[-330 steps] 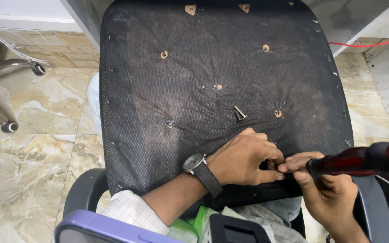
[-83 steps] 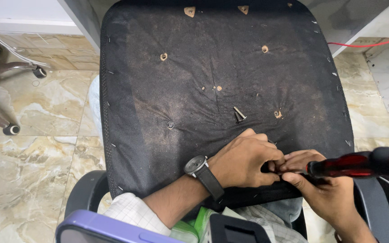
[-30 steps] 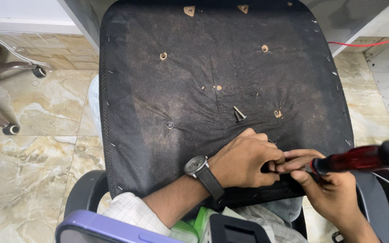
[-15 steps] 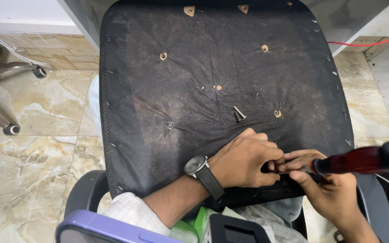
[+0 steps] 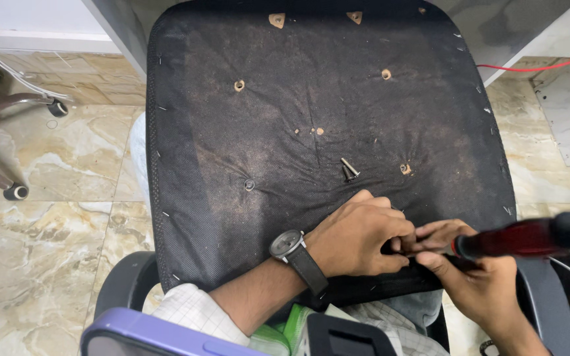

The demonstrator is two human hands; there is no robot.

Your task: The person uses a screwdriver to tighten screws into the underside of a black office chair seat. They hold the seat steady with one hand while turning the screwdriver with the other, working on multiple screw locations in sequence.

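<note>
An upturned chair seat (image 5: pixel 285 145) covered in dusty black fabric fills the view. My left hand (image 5: pixel 357 234), with a wristwatch (image 5: pixel 293 247) on its wrist, presses on the seat's near edge, fingers curled around something small that I cannot make out. My right hand (image 5: pixel 470 280) grips a screwdriver with a dark red handle (image 5: pixel 529 236); its tip is hidden between the fingers of both hands. Two loose screws (image 5: pixel 348 169) lie on the fabric just above my left hand.
Several bolt holes (image 5: pixel 239 85) dot the seat underside. A chair armrest (image 5: pixel 549 303) sits at the right, another chair's wheeled base (image 5: pixel 14 191) at the far left on the marble floor. A red cable (image 5: pixel 536 64) runs at upper right. A purple-edged phone (image 5: pixel 153 335) is at the bottom.
The screwdriver handle has shifted slightly in my right hand; both hands stay at the same spot on the seat's near edge.
</note>
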